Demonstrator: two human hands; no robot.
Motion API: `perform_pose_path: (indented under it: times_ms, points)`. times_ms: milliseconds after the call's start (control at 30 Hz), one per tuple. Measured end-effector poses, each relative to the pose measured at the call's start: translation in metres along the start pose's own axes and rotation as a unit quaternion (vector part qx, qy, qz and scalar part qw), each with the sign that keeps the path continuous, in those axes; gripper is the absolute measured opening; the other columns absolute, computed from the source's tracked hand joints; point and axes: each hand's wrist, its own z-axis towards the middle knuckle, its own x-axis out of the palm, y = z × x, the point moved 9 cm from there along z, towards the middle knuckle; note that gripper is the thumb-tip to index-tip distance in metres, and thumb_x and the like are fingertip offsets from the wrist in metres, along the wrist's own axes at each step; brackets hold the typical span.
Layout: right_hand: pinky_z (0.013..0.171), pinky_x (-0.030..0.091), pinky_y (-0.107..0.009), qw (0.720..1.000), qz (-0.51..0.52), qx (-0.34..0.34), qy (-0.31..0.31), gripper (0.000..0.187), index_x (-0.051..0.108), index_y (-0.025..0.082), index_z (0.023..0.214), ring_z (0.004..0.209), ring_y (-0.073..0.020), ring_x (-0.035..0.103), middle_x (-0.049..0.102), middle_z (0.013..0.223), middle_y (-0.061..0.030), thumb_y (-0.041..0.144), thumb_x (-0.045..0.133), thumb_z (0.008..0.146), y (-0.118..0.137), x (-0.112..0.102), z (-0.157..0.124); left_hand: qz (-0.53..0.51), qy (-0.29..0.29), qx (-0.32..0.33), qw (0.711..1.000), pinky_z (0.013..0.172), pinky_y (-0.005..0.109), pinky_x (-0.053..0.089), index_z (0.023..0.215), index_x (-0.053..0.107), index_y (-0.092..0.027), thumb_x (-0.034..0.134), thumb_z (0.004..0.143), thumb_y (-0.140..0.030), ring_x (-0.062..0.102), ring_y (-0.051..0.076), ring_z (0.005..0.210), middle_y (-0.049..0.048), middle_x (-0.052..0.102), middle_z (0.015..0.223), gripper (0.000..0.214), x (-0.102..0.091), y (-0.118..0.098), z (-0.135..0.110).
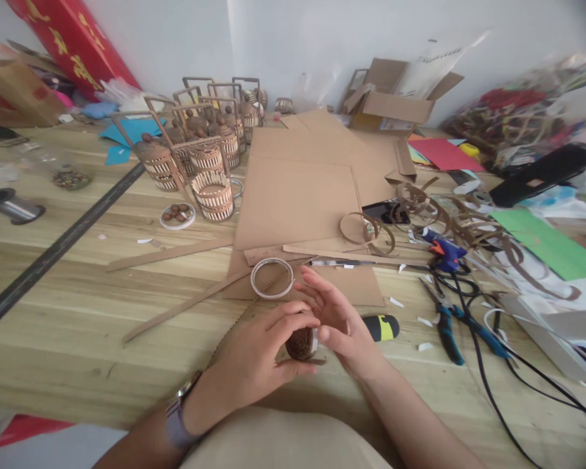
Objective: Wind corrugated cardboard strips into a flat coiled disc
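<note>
Pinching a small brown coil of rolled corrugated cardboard in the head view, just on your side of the white ring of tape, your left hand grips it while your right hand, fingers spread, only thumbs its side. Loosen that pinch and the springy coil would likely unwind.

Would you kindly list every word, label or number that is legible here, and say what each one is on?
Nothing reads clearly.
On the red package: gold characters, blurred and cut off, unreadable.
On the cardboard box: pale label, too small to read.
On the white sheet above it: faint print, too blurred.
On the brown roll in the left hand: no text.
</note>
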Motion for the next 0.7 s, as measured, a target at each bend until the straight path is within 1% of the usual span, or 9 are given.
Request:
perform_pose_path:
  times_ms: [133,233,367,433,500,533,567,633,700]
  points:
    - [0.116,0.033,-0.051,0.996,-0.079,-0.019,0.024,0.059,0.058,0.033,0.133,0.146,-0.0319,0.031,0.033,0.159,-0.0087,0.049,0.077,0.08,0.0,0.005,-0.002,-0.005,-0.013,-0.006,1.0,0.098,0.039,0.054,0.126,0.054,-0.025,0.072,0.088,-0.03,0.06,0.026,0.123,0.0107,0.061,0.134,0.042,0.0,0.005,-0.001]
    - [0.117,0.031,-0.053,0.992,-0.122,-0.037,0.027,0.063,0.056,0.033,0.135,0.148,-0.0327,0.027,0.035,0.157,-0.0104,0.049,0.078,0.079,0.003,0.004,-0.002,-0.007,-0.015,0.0,1.0,0.099,0.041,0.053,0.126,0.054,-0.026,0.072,0.087,-0.027,0.059,0.027,0.125,0.0108,0.061,0.135,0.043,0.0,0.005,-0.001]
    - [0.119,0.026,-0.052,0.992,-0.119,-0.03,0.032,0.075,0.054,0.035,0.137,0.147,-0.0319,0.03,0.038,0.156,-0.009,0.053,0.083,0.071,0.005,0.003,-0.002,-0.005,-0.025,-0.004,1.0,0.099,0.041,0.054,0.125,0.053,-0.026,0.07,0.088,-0.022,0.06,0.026,0.123,0.0103,0.061,0.136,0.041,-0.003,0.003,0.0]
    - [0.116,0.033,-0.05,0.993,-0.108,-0.037,0.009,0.069,0.057,0.036,0.134,0.142,-0.0308,0.039,0.044,0.152,-0.0084,0.052,0.083,0.072,0.011,-0.001,-0.002,-0.001,-0.035,-0.001,0.999,0.099,0.041,0.054,0.125,0.052,-0.025,0.071,0.088,-0.021,0.061,0.026,0.122,0.0109,0.061,0.135,0.042,-0.007,0.001,0.001]
    - [0.105,0.046,-0.045,0.991,-0.109,-0.059,-0.052,0.047,0.067,0.033,0.119,0.126,-0.028,0.054,0.059,0.134,-0.0087,0.049,0.079,0.077,0.022,-0.011,-0.004,0.015,-0.044,0.001,0.999,0.1,0.043,0.054,0.126,0.051,-0.025,0.071,0.087,-0.021,0.061,0.027,0.123,0.0124,0.06,0.135,0.044,-0.009,0.002,0.001]
    - [0.096,0.051,-0.041,0.987,-0.117,-0.063,-0.089,0.033,0.071,0.03,0.108,0.112,-0.0256,0.062,0.066,0.119,-0.008,0.048,0.077,0.081,0.027,-0.017,-0.005,0.028,-0.048,0.001,0.998,0.101,0.044,0.053,0.127,0.05,-0.026,0.071,0.087,-0.02,0.061,0.028,0.123,0.013,0.059,0.135,0.046,-0.01,0.004,0.0]
    - [0.086,0.055,-0.037,0.982,-0.13,-0.057,-0.123,0.024,0.073,0.028,0.098,0.097,-0.0227,0.065,0.07,0.103,-0.0065,0.047,0.074,0.083,0.03,-0.022,-0.007,0.042,-0.051,-0.001,0.998,0.102,0.046,0.053,0.129,0.049,-0.026,0.071,0.088,-0.018,0.061,0.029,0.124,0.0135,0.058,0.136,0.047,-0.011,0.006,0.0]
    - [0.068,0.055,-0.031,0.972,-0.168,-0.021,-0.16,0.021,0.072,0.025,0.086,0.073,-0.0178,0.064,0.07,0.079,-0.0026,0.046,0.073,0.084,0.031,-0.028,-0.009,0.07,-0.057,-0.001,0.996,0.102,0.047,0.052,0.13,0.047,-0.027,0.068,0.088,-0.013,0.06,0.029,0.126,0.0137,0.057,0.137,0.049,-0.011,0.009,-0.001]
    - [0.061,0.053,-0.029,0.967,-0.21,0.016,-0.146,0.02,0.073,0.024,0.084,0.064,-0.0157,0.061,0.069,0.071,-0.001,0.043,0.073,0.082,0.027,-0.026,-0.008,0.095,-0.065,0.004,0.993,0.102,0.046,0.053,0.131,0.046,-0.027,0.066,0.087,-0.008,0.059,0.029,0.126,0.0133,0.056,0.137,0.052,-0.011,0.01,-0.001]
